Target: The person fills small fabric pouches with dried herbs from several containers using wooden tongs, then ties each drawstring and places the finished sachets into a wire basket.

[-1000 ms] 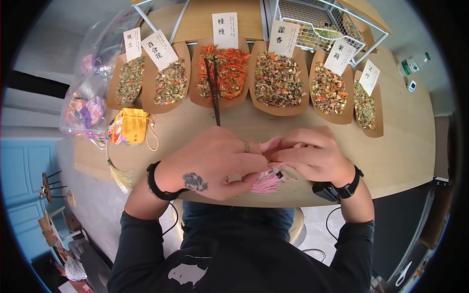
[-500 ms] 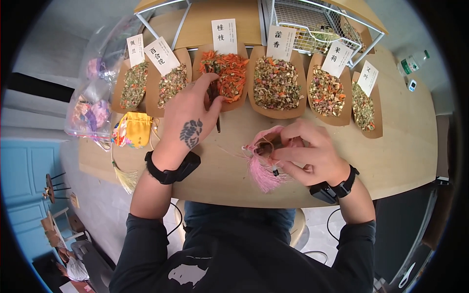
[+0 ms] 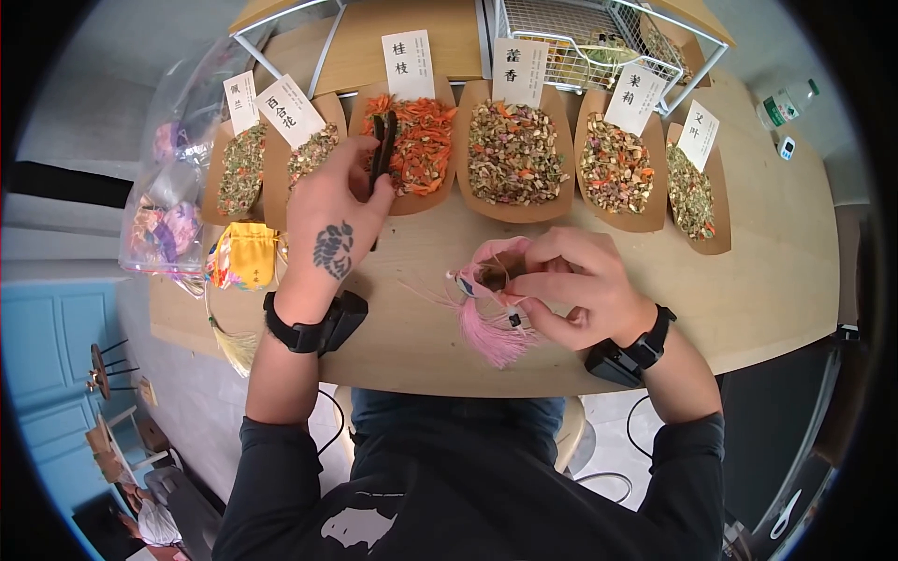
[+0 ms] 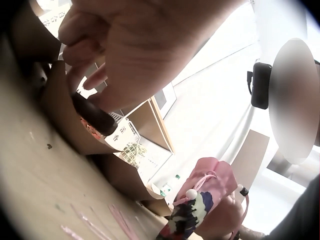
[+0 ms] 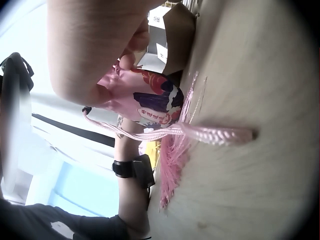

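Note:
My left hand (image 3: 339, 201) grips dark slender tongs (image 3: 381, 140) between thumb and fingers, over the near left side of a paper tray (image 3: 441, 178) of orange-red dried flakes. In the left wrist view a rounded dark end of the tongs (image 4: 97, 115) sticks out past the thumb. My right hand (image 3: 585, 285) pinches the rim of a pink drawstring pouch (image 3: 488, 251), its mouth gaping upward. A pink tassel (image 3: 496, 332) hangs from the pouch onto the table. The right wrist view shows the pouch's printed side (image 5: 155, 97) and braided cord (image 5: 165, 131).
Several more paper trays of dried herbs, such as the one with mixed pieces (image 3: 514, 154), line the back with upright label cards. A yellow pouch (image 3: 245, 254) and a clear plastic bag (image 3: 168, 187) lie left. A wire basket (image 3: 580, 51) and bottle (image 3: 788, 103) stand behind.
My left hand left the pink pouch, reached up to the orange tray and took hold of the tongs, now lifted and tilted. My right hand kept the pouch, whose mouth now shows open.

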### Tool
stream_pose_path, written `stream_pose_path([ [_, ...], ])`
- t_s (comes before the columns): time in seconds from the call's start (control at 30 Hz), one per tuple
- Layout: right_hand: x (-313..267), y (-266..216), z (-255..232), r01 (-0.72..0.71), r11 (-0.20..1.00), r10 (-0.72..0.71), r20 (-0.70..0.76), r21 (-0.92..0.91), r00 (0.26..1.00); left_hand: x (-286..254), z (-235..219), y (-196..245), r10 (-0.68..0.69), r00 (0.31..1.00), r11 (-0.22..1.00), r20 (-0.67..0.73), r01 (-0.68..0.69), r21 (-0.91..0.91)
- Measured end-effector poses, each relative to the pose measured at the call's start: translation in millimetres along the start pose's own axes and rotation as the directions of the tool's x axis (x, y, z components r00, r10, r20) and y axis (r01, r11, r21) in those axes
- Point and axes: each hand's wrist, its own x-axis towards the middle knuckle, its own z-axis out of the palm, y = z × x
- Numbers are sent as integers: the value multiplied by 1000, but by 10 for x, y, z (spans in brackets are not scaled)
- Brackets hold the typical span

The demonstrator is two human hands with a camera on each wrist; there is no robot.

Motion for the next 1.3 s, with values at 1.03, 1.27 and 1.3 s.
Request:
stream_pose_path([
  [1.03, -95, 213, 4, 13, 995, 0, -135, 95, 991, 11, -43, -150, 51, 986, 641, 156, 88, -763],
  [1.27, -132, 153, -136, 42, 996, -43, 10, 82, 999, 11, -103, -13, 110, 984, 783, 143, 3, -622],
  [1.3, -152, 162, -164, 34, 995, -38, 43, 98, 998, 30, -155, 51, 165, 977, 863, 136, -76, -499],
])
